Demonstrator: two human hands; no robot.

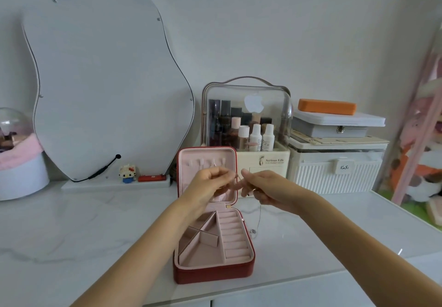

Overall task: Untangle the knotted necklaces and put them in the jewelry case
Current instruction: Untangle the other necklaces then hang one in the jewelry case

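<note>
A red jewelry case (pixel 212 271) with a pink lining stands open on the white marble table, its lid (pixel 230 160) upright. Both my hands are raised in front of the lid. My left hand (pixel 208 182) pinches a thin necklace chain between thumb and fingers. My right hand (pixel 265 187) pinches the same fine chain close beside it. From the right hand the necklace (pixel 259 213) hangs down to a small pendant (pixel 253 231) just above the table, right of the case. The case's tray compartments look empty.
A wavy mirror (pixel 105 79) leans on the wall at the left, with a cable and small toy at its foot. A clear cosmetics organiser (pixel 246 115) and stacked white storage boxes (pixel 334 163) stand behind the case. A glass dome (pixel 14 125) sits far left.
</note>
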